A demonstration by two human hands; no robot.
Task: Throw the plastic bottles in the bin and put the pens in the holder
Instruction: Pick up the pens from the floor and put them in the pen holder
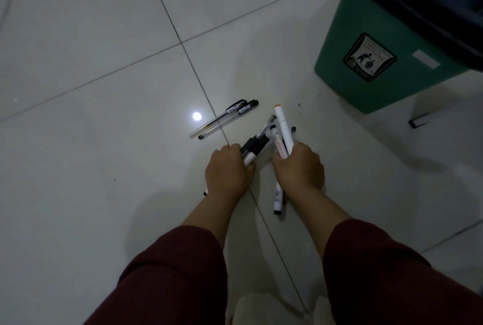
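Observation:
My left hand point(226, 171) is closed around a bunch of black-and-white pens point(254, 148) low over the tiled floor. My right hand point(299, 166) grips several markers, among them a white marker point(283, 126) with an orange tip that sticks up and away from me. Two clear pens with black caps point(222, 120) lie side by side on the floor, just beyond my left hand. The green bin point(366, 63) with a black liner stands at the upper right. No bottles and no pen holder are in view.
The floor is glossy pale tile point(104, 37) with a bright lamp reflection near the loose pens. A small dark object point(418, 123) lies at the bin's foot. My dark red sleeves fill the bottom of the view.

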